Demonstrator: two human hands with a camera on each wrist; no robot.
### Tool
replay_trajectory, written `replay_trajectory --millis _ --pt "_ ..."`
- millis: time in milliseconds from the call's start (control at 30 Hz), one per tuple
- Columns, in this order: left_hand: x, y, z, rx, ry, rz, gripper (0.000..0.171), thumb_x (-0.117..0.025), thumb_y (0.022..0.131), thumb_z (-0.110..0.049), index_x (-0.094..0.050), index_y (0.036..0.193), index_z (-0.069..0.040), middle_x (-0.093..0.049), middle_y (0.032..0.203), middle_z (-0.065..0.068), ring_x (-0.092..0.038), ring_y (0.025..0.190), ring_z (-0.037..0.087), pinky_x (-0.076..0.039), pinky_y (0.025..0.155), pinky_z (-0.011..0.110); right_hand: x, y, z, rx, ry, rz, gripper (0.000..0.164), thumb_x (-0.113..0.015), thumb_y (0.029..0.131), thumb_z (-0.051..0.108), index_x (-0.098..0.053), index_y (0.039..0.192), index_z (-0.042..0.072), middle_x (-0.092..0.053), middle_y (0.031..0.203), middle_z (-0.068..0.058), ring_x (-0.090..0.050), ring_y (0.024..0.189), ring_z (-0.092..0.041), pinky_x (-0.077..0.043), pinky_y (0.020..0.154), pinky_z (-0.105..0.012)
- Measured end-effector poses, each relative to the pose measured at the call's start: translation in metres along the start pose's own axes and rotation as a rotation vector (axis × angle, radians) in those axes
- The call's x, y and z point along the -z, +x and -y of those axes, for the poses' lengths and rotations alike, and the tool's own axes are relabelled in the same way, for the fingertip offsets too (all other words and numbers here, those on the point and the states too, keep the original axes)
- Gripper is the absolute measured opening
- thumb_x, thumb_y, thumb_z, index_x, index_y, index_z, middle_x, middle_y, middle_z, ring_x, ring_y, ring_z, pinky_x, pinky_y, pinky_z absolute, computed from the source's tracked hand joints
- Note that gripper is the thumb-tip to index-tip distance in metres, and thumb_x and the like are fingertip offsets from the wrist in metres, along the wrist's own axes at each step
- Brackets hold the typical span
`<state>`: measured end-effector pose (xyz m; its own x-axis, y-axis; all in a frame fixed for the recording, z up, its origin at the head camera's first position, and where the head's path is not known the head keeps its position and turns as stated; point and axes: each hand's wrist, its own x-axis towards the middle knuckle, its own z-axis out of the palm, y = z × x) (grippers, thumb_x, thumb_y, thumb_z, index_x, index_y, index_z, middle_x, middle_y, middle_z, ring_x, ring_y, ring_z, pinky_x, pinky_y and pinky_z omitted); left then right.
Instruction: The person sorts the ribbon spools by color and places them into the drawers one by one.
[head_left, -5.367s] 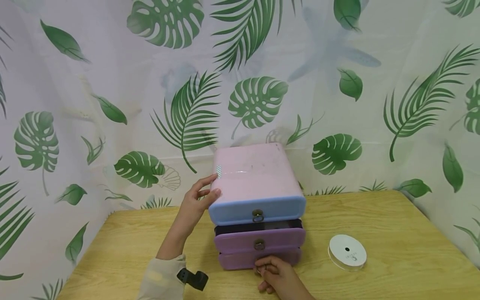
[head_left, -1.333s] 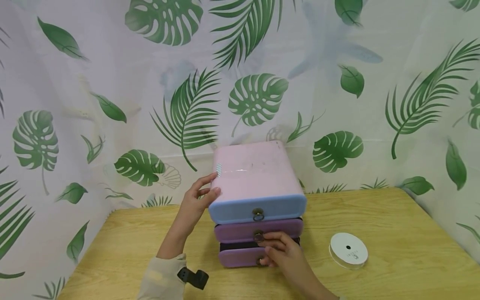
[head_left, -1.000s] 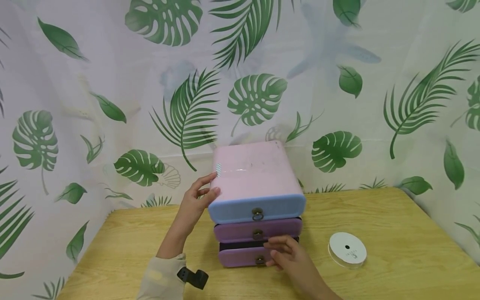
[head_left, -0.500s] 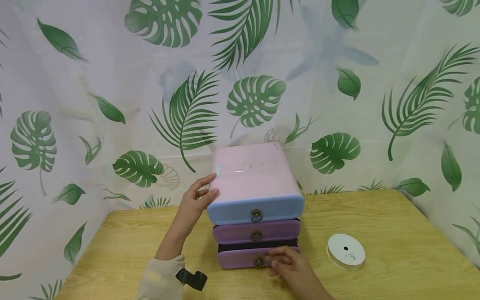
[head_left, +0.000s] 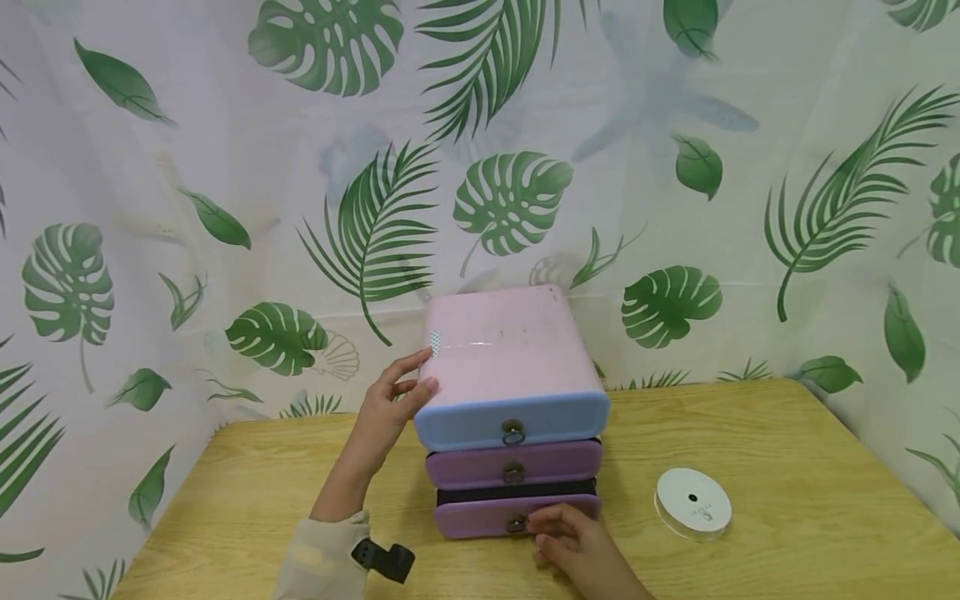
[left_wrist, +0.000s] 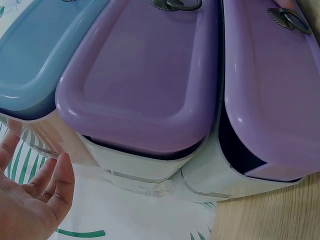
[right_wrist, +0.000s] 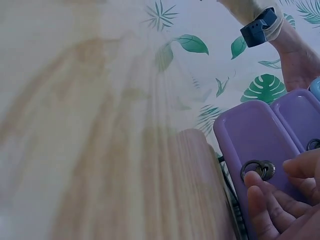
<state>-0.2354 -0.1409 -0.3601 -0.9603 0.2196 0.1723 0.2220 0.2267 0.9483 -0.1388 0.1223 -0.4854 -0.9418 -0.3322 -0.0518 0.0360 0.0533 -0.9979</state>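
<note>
A small three-drawer cabinet [head_left: 502,333] with a pink top stands on the table. Its blue top drawer [head_left: 465,425] is closed. The purple middle drawer [head_left: 465,468] shows a thin dark gap, and the purple bottom drawer [head_left: 465,518] juts out slightly. My left hand [head_left: 386,412] rests with thumb and fingertips against the cabinet's upper left edge. My right hand [head_left: 577,550], loosely bent, is at the bottom drawer's ring pull [right_wrist: 269,171]. One fingertip meets the ring in the right wrist view, while another finger stays apart from it.
A white ribbon spool [head_left: 693,500] lies flat on the wooden table [head_left: 795,483], right of the cabinet. Behind hangs a leaf-patterned cloth [head_left: 517,108]. A black strap device [head_left: 386,557] sits on the left sleeve.
Since the oldest frame the middle drawer has gone in and the bottom drawer has come out a little. My right hand has dropped from the middle ring to the bottom one.
</note>
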Motion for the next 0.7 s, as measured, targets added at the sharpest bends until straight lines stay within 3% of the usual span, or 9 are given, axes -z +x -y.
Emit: replay_trajectory --millis 233,700 --pt "-0.0001 -0.0010 -0.0003 -0.015 -0.018 -0.007 0.049 -0.058 0.095 -0.022 -0.047 0.143 -0.023 -0.042 0.144 0.011 -0.050 0.120 0.027 -0.051 0.089 0.031 -0.0009 0.0011 -0.0051 -0.008 0.000 0.021 0.039 -0.056 0.096 0.013 -0.049 0.126 -0.012 -0.061 0.117 -0.024 -0.066 0.086 -0.016 -0.053 0.071 -0.024" --pt "-0.0012 0.0007 0.0001 -0.013 -0.021 -0.011 0.049 -0.059 0.094 -0.024 -0.048 0.142 -0.024 -0.041 0.145 0.008 -0.049 0.119 0.026 -0.051 0.087 0.030 -0.0051 0.0036 -0.0079 -0.059 0.029 0.045 0.042 -0.056 0.096 0.015 -0.047 0.129 -0.010 -0.062 0.114 -0.016 -0.065 0.085 -0.017 -0.052 0.068 -0.027"
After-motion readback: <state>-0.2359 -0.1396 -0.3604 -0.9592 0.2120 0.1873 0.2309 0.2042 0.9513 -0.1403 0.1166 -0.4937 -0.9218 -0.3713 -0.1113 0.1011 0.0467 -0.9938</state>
